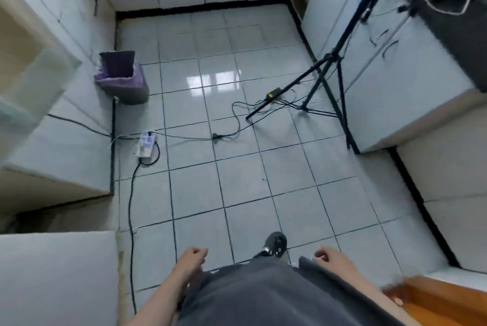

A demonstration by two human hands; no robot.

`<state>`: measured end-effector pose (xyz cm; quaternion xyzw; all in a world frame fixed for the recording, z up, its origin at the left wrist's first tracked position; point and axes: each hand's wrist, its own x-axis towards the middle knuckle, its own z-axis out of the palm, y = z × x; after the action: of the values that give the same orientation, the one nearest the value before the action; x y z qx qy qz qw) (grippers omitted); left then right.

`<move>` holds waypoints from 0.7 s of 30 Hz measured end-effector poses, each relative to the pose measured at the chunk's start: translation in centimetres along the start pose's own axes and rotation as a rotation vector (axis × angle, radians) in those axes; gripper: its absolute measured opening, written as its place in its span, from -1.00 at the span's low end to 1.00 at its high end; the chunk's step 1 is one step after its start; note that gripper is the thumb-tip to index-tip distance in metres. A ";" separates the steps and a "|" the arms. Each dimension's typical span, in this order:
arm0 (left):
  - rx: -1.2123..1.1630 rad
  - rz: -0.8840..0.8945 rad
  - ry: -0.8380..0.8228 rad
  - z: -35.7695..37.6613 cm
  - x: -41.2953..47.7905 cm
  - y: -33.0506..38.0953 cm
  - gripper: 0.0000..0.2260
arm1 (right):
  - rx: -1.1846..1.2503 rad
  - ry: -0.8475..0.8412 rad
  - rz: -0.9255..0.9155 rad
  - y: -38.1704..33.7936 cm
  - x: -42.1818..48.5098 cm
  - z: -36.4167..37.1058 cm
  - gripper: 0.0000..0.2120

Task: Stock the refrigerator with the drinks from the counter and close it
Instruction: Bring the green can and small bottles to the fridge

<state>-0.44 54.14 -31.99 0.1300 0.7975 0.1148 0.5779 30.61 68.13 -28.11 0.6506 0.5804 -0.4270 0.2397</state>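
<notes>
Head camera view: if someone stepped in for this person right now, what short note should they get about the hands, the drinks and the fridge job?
Hands: the left hand and the right hand both hang with fingers loosely curled, holding nothing.
Things: no drinks or refrigerator plainly in view; the camera looks down at the pale tiled floor.
Done: cannot tell from here.
Left: as far as shown, fetching drinks, stocking, closing the door.
Mind the black cable, white power strip and black tripod on the floor.
</notes>
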 end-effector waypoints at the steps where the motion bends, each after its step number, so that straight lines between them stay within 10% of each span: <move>1: 0.025 0.019 0.012 1.5 0.6 2.8 -0.85 | 0.026 0.021 0.007 1.9 1.0 -1.6 -0.82; 12: 0.742 0.374 -0.159 17.3 2.0 30.3 -0.73 | 0.472 0.263 0.332 19.0 6.5 -15.1 -0.87; 21: 1.192 0.409 -0.336 32.9 7.7 46.8 -0.80 | 0.849 0.139 0.595 25.5 8.4 -16.2 -0.80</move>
<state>32.03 101.78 -33.34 0.5936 0.5823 -0.2616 0.4901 59.27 80.50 -31.38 0.8541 0.1606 -0.4939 0.0267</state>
